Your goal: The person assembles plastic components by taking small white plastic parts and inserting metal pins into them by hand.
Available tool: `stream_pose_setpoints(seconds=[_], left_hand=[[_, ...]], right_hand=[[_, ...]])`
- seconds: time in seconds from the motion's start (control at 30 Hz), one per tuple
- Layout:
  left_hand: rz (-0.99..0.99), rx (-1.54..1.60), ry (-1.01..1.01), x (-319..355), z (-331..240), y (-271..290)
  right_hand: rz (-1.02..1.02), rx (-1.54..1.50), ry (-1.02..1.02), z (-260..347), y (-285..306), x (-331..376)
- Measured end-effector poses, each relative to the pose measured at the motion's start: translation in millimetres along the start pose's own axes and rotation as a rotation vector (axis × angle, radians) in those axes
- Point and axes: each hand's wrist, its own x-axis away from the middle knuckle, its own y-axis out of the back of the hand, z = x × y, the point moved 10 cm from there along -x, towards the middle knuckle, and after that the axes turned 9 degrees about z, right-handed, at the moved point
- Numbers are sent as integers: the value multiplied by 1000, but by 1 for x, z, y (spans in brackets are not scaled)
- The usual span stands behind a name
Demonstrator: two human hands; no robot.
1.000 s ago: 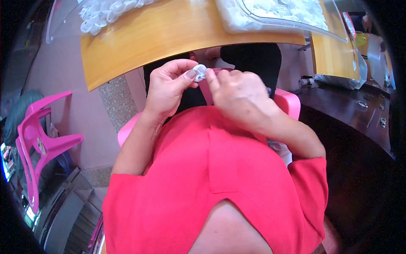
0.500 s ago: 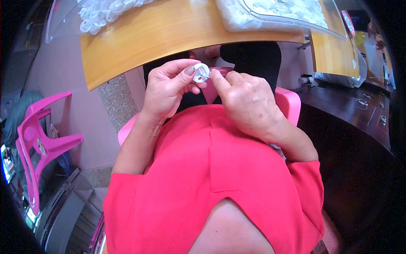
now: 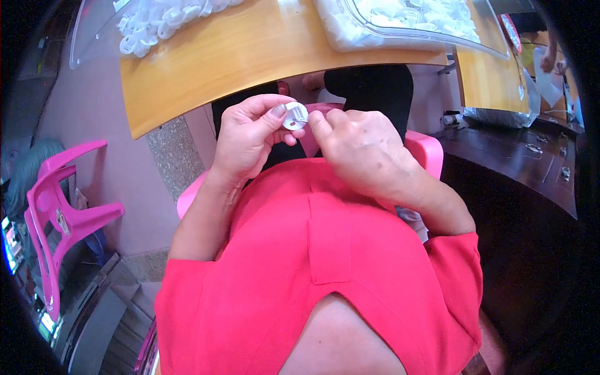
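Just past the table's near edge, over my lap, my left hand (image 3: 245,139) is closed on a small round white plastic part (image 3: 294,112), pinched between thumb and fingers. A raised section and a small dark opening show on its face. My right hand (image 3: 369,147) is closed too, its thumb and forefinger together at the part's right side. From those fingertips a thin, pin-like piece (image 3: 302,119) reaches onto the part. Its kind is too small to make out.
A wooden table (image 3: 250,65) spans the front, bearing loose white plastic rings (image 3: 164,26) at left and a clear bin (image 3: 387,45) of white pieces at right. A pink plastic chair (image 3: 75,215) lies tipped at left. Another person's hand (image 3: 550,59) shows far right.
Both hands and the white part have shifted very slightly left and down. The right fingertips sit a little farther from the part, with more of the thin piece showing.
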Motion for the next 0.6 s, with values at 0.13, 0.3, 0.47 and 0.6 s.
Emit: stream_pose_setpoints(seconds=[0.13, 0.3, 0.47, 0.6], left_hand=[[6, 97, -32, -3, -5, 3], [13, 90, -34, -4, -5, 1], [-22, 16, -77, -5, -10, -4], [-65, -156, -111, -1, -15, -9]], right_hand=[[-117, -98, -119, -12, 12, 8], [-127, -108, -123, -10, 17, 5], [-66, -87, -175, -11, 13, 2], [27, -107, -100, -10, 5, 0]])
